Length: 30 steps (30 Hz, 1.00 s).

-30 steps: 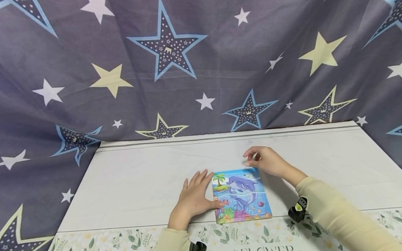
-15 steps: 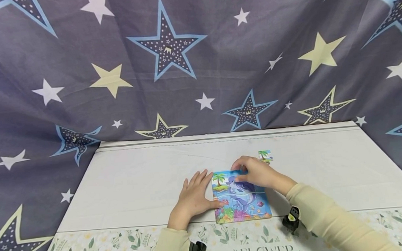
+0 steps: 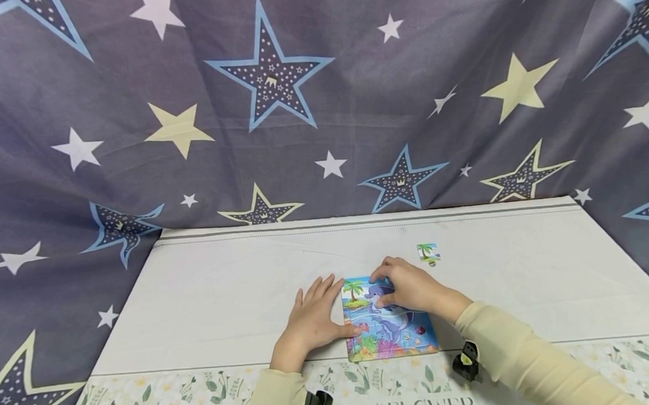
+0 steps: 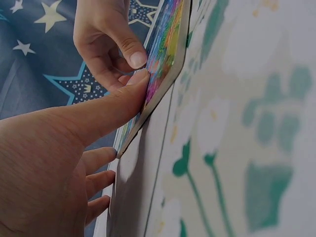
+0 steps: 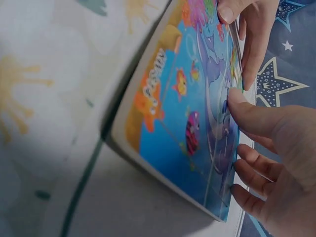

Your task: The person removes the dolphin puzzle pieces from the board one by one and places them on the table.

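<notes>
A square jigsaw puzzle (image 3: pixel 419 340) with a dolphin picture lies flat on the table in the head view. My left hand (image 3: pixel 312 322) rests at its left side, fingers spread and fairly straight, thumb over the surface. My right hand (image 3: pixel 412 287) is over the puzzle's upper middle, with bent fingers near the far edge and the thumb touching the picture. The right wrist view also has this thumb (image 5: pixel 252 116) on the surface; whether a piece is pinched cannot be made out. Behind the right hand, a loose palm-tree puzzle piece (image 3: pixel 428 252) lies on the table.
White cloth covers the table (image 3: pixel 224 297), with a floral band (image 3: pixel 174 401) lettered FLOWER along the near side. A dark curtain (image 3: pixel 320 134) patterned with stars hangs behind the far edge. Each wrist carries a small black camera (image 3: pixel 318 404).
From above the puzzle's far right corner, my right hand has moved left and nearer, onto the picture. The palm-tree piece, earlier out of sight, now shows on the table. The left hand stays put.
</notes>
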Each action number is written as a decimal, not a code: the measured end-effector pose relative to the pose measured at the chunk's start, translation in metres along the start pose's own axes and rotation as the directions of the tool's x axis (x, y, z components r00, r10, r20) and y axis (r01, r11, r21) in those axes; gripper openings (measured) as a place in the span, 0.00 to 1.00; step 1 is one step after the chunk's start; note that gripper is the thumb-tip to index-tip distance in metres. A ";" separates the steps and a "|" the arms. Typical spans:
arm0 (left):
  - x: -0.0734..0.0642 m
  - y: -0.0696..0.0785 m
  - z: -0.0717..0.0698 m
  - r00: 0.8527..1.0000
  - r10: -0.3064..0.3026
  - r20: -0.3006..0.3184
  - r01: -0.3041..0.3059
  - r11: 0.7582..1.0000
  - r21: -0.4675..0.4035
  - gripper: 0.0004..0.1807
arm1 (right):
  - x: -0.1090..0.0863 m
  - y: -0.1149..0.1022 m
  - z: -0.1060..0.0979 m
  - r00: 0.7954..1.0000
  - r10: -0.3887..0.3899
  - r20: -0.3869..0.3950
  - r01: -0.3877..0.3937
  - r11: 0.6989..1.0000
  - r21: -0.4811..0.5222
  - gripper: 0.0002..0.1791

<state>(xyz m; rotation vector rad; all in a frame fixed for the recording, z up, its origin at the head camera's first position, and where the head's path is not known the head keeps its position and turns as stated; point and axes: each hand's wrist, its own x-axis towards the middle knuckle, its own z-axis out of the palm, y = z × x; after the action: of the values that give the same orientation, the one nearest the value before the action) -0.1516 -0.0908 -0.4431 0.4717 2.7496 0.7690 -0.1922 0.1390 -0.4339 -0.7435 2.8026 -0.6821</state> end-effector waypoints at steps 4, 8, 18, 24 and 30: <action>0.000 0.000 -0.001 1.000 0.000 0.001 0.000 1.000 -0.001 0.56 | 0.002 -0.001 0.001 1.000 0.019 -0.004 -0.019 1.000 0.009 0.22; 0.000 0.000 -0.001 1.000 0.001 -0.001 -0.001 1.000 0.001 0.56 | 0.005 -0.002 0.002 1.000 0.018 -0.013 -0.018 1.000 0.017 0.19; 0.001 -0.001 0.000 1.000 0.002 -0.002 -0.002 1.000 0.000 0.56 | 0.011 -0.004 0.003 1.000 0.027 -0.010 -0.027 1.000 0.003 0.17; 0.001 -0.001 0.000 1.000 0.000 -0.004 0.000 1.000 -0.002 0.56 | 0.011 -0.005 0.005 0.999 0.037 -0.021 -0.037 0.999 0.010 0.18; 0.001 -0.001 0.001 1.000 -0.002 -0.002 0.002 1.000 -0.003 0.57 | 0.009 -0.006 0.006 0.999 0.037 -0.027 -0.037 0.999 -0.018 0.21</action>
<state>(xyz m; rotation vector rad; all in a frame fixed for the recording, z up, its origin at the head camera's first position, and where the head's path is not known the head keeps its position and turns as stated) -0.1525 -0.0913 -0.4448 0.4672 2.7500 0.7736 -0.1958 0.1275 -0.4369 -0.6885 2.8427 -0.6659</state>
